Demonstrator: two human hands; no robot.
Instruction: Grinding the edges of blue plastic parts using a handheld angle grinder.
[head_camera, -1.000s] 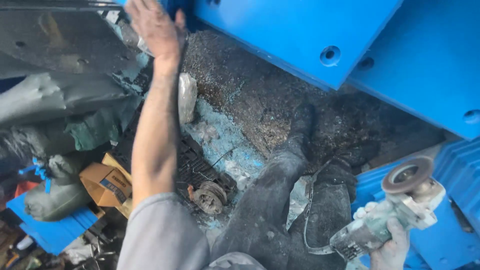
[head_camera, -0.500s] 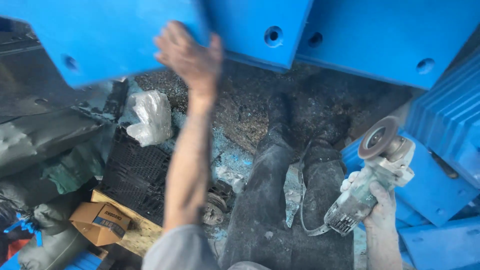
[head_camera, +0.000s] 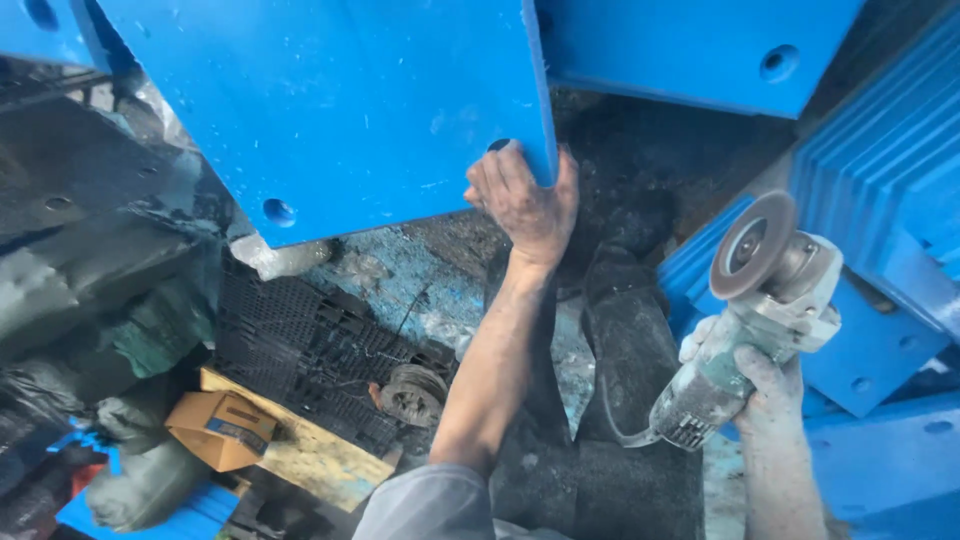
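Gritty workshop floor (head_camera: 400, 290) lies below blue panels. Biggest, a blue panel (head_camera: 330, 110) fills the upper left; the left hand (head_camera: 527, 205) clamps its lower corner. Right hand (head_camera: 765, 385) grips an angle grinder (head_camera: 745, 330), disc up.

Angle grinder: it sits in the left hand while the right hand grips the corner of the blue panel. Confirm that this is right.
Not quite. The hands are swapped: the head view shows the angle grinder in the right hand, while the left hand grips the lower corner of the blue panel.
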